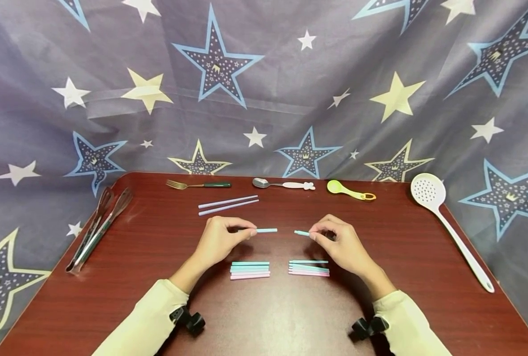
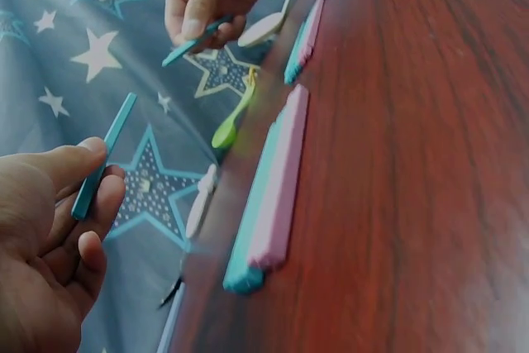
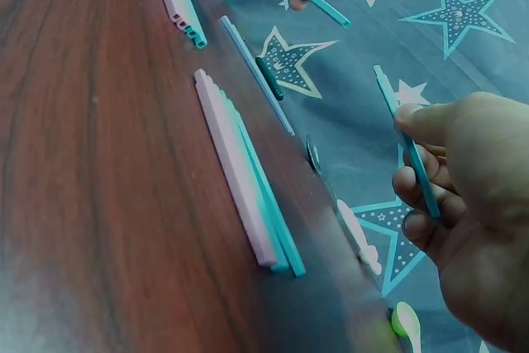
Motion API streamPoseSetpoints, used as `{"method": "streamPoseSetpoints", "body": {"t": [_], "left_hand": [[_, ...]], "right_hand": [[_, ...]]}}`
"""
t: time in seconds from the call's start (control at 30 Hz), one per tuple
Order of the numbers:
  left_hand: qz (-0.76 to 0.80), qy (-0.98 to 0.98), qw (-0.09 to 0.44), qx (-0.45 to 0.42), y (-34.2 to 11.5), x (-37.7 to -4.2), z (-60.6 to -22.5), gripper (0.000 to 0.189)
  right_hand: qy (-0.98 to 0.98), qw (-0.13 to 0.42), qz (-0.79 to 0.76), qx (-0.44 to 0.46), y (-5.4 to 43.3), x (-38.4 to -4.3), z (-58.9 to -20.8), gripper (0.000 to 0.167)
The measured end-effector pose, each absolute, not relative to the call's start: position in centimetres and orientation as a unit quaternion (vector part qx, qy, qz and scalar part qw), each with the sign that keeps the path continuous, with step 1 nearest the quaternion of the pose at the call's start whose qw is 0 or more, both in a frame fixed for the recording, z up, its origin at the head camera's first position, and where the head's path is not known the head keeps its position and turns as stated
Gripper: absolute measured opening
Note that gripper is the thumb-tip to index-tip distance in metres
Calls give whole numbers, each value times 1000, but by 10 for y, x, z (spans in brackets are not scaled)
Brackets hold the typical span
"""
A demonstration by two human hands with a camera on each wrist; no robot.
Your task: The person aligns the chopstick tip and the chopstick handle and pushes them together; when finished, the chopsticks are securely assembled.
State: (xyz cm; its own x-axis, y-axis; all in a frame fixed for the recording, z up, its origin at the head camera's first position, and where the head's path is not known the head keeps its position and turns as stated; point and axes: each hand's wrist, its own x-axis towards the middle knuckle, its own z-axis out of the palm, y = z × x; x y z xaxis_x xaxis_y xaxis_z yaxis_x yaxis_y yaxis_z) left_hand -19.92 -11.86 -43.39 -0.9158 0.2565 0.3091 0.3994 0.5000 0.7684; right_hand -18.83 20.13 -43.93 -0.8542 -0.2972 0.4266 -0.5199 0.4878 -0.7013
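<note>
My left hand (image 1: 223, 238) pinches a blue chopstick half (image 1: 267, 230) between thumb and fingers, held above the table. Opposite it, my right hand (image 1: 341, 243) pinches another blue chopstick half (image 3: 418, 167), whose narrow stepped end (image 1: 300, 232) points left. A gap separates the two facing ends. Below the left hand lies a row of teal and pink chopstick halves (image 1: 250, 270), with hollow ends visible in the right wrist view. Nearer the right hand is a second row of teal and pink halves (image 1: 309, 268) with narrowed left ends. Two lavender-blue full-length chopsticks (image 1: 228, 201) lie behind the left hand.
Along the back edge lie a green-handled fork (image 1: 201, 185), a white-handled spoon (image 1: 286, 184) and a lime-green measuring spoon (image 1: 350, 191). Metal tongs (image 1: 96, 232) rest at the left edge, a white slotted ladle (image 1: 451, 227) at the right. A star-patterned cloth (image 1: 264, 118) hangs behind the table.
</note>
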Motion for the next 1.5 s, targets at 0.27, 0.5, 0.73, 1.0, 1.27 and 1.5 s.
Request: {"method": "streamPoseSetpoints", "body": {"t": [0.27,0.5,0.73,1.0,1.27,1.5], "left_hand": [[-468,-858,77,-197,-107,-201,-428,5],[-475,-853,76,-203,-104,-200,-430,4],[-479,-851,69,-204,-104,-199,-432,3],[-474,-856,61,-198,-102,-200,-434,8],[-479,-854,54,-197,-100,-199,-434,9],[-490,-848,47,-196,-100,-199,-435,10]], "right_hand": [[-848,133,451,245,198,-190,-438,3],[-844,131,459,245,193,-191,-439,3],[-844,118,461,246,187,-189,-440,3],[-844,132,455,252,185,-187,-441,4],[-845,129,454,254,186,-188,-442,5],[-844,132,448,262,186,-187,-442,3]]}}
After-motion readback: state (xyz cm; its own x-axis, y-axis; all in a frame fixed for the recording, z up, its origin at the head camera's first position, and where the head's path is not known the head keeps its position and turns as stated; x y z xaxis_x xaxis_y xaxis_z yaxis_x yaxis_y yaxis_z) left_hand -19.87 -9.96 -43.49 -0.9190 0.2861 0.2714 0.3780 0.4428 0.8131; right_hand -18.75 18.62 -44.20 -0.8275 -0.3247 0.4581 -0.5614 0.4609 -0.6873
